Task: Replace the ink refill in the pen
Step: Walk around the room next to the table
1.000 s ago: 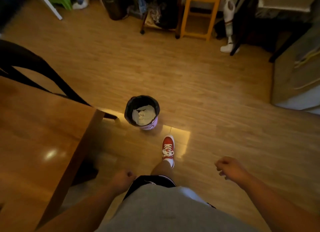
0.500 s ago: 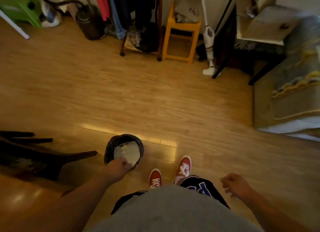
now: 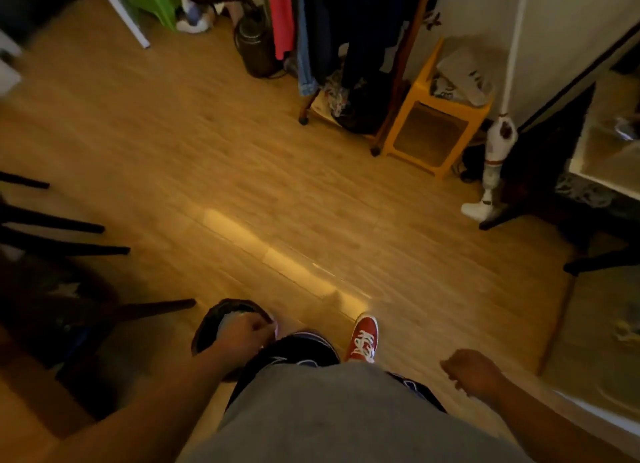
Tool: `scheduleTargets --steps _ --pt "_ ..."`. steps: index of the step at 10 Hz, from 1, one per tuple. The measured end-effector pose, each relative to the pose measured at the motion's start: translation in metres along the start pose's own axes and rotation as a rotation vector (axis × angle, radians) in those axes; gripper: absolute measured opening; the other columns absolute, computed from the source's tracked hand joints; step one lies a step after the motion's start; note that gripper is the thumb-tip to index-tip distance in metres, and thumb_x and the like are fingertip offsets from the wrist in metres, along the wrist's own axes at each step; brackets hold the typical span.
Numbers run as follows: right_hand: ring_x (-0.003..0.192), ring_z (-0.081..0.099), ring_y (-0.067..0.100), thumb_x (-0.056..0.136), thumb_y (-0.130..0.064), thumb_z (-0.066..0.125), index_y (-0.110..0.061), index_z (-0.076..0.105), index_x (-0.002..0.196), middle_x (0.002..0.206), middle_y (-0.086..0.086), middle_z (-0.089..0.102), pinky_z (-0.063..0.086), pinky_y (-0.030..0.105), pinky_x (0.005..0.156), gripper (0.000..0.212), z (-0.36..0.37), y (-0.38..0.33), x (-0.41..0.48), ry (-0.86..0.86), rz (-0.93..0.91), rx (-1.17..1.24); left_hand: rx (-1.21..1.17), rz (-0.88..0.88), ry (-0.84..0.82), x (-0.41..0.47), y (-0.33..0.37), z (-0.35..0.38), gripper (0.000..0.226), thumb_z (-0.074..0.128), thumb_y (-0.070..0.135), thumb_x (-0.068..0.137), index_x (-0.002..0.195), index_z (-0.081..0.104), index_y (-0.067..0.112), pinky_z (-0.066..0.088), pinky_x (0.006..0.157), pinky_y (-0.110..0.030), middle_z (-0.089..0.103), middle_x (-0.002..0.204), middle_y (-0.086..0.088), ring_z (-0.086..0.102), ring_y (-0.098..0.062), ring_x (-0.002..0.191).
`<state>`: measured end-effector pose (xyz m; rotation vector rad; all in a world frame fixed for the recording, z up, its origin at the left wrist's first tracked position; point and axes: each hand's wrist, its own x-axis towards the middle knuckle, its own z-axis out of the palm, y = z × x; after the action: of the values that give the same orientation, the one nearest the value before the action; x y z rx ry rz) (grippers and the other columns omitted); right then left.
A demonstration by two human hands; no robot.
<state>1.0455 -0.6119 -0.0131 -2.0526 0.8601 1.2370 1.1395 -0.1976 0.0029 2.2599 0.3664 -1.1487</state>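
Hovering over the small round black-lined wastebasket (image 3: 211, 327) on the wooden plank floor (image 3: 242, 172), the person's left hand (image 3: 244, 333) is curled into a loose fist, knuckles up; whether it pinches anything cannot be told through the blur. The right hand (image 3: 474, 371) hangs at the side, well apart from the bin, fingers also curled, and nothing shows in it. Neither the pen nor any refill is visible anywhere. Judging from the hand poised above the bin, this looks like discarding the spent refill, though whether the pen has its new one cannot be told. Both forearms reach forward and down past the grey shirt (image 3: 346, 414). One red lace-up sneaker (image 3: 363, 338) stands just beside the bin; a yellow plastic stool (image 3: 436, 130) stands by the far wall.
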Motion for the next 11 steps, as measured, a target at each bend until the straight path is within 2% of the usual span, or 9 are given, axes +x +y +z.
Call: scheduleTargets --steps 1,2,3,4,5,6,7,10,11 --pt "0.079 0.059 0.028 0.094 -0.026 0.056 0.004 0.063 0.087 0.095 0.025 0.066 0.044 0.03 0.07 0.031 -0.038 -0.08 0.024 -0.003 -0.123 -0.108 -0.137 -0.127 0.021 0.002 -0.011 -0.013 0.025 0.056 0.027 0.093 0.071 0.055 0.017 0.053 0.07 -0.039 0.064 0.075 -0.008 0.062 -0.021 0.071" --pt "0.092 0.064 0.035 0.093 -0.022 0.059 -0.004 0.06 0.078 0.096 0.024 0.066 0.05 0.037 0.079 0.024 -0.056 -0.163 0.047 -0.016 -0.263 -0.195 -0.197 -0.249 0.052 0.007 -0.033 -0.023 0.024 0.057 0.032 0.092 0.077 0.058 0.013 0.053 0.061 -0.032 0.066 0.075 -0.009 0.064 -0.019 0.066" --pt "0.089 0.065 0.038 0.091 -0.02 0.063 -0.005 0.06 0.076 0.09 0.025 0.067 0.05 0.039 0.077 0.021 -0.064 -0.247 0.072 -0.008 -0.344 -0.277 -0.303 -0.347 0.057 0.018 -0.051 -0.033 0.027 0.056 0.027 0.094 0.087 0.063 0.003 0.056 0.076 -0.044 0.071 0.089 -0.022 0.069 -0.033 0.083" --pt "0.077 0.062 0.034 0.088 -0.018 0.064 -0.007 0.058 0.071 0.078 0.019 0.061 0.05 0.043 0.073 0.021 -0.067 -0.32 0.09 -0.026 -0.385 -0.313 -0.369 -0.39 0.066 0.034 -0.063 -0.049 0.028 0.055 0.027 0.094 0.096 0.065 0.001 0.057 0.078 -0.042 0.072 0.086 -0.018 0.071 -0.029 0.076" --pt "0.073 0.062 0.029 0.09 -0.024 0.063 -0.005 0.063 0.078 0.076 0.012 0.063 0.046 0.035 0.067 0.022 -0.076 -0.381 0.103 -0.032 -0.402 -0.344 -0.427 -0.448 0.061 0.052 -0.074 -0.075 0.022 0.053 0.028 0.095 0.09 0.061 0.008 0.058 0.075 -0.038 0.069 0.08 -0.012 0.065 -0.021 0.066" --pt "0.078 0.065 0.029 0.092 -0.027 0.061 -0.008 0.065 0.084 0.079 0.011 0.065 0.05 0.036 0.072 0.021 -0.091 -0.428 0.107 -0.029 -0.419 -0.431 -0.46 -0.48 0.063 0.079 -0.062 -0.121 0.021 0.053 0.03 0.096 0.088 0.059 0.011 0.055 0.083 -0.039 0.072 0.098 -0.017 0.065 -0.025 0.08" --pt "0.079 0.064 0.028 0.092 -0.024 0.061 -0.003 0.065 0.087 0.085 0.013 0.067 0.046 0.032 0.068 0.022 -0.11 -0.467 0.118 -0.019 -0.398 -0.462 -0.52 -0.437 0.09 0.099 -0.04 -0.168 0.018 0.055 0.027 0.095 0.085 0.062 0.014 0.055 0.083 -0.041 0.071 0.094 -0.016 0.068 -0.028 0.085" --pt "0.046 0.051 0.019 0.089 -0.016 0.064 -0.011 0.05 0.06 0.053 0.007 0.051 0.035 0.025 0.051 0.032 -0.163 -0.599 0.195 -0.017 -0.303 -0.567 -0.715 -0.307 0.255 0.204 0.023 -0.307 0.02 0.056 0.034 0.094 0.088 0.064 0.017 0.051 0.065 -0.028 0.069 0.086 -0.005 0.066 -0.018 0.078" --pt "0.055 0.051 0.022 0.089 -0.011 0.062 -0.011 0.048 0.057 0.057 0.011 0.05 0.038 0.031 0.058 0.035 -0.178 -0.663 0.22 -0.029 -0.325 -0.601 -0.769 -0.342 0.279 0.234 0.028 -0.343 0.021 0.056 0.034 0.094 0.085 0.063 0.016 0.055 0.071 -0.036 0.07 0.086 -0.008 0.068 -0.025 0.081"
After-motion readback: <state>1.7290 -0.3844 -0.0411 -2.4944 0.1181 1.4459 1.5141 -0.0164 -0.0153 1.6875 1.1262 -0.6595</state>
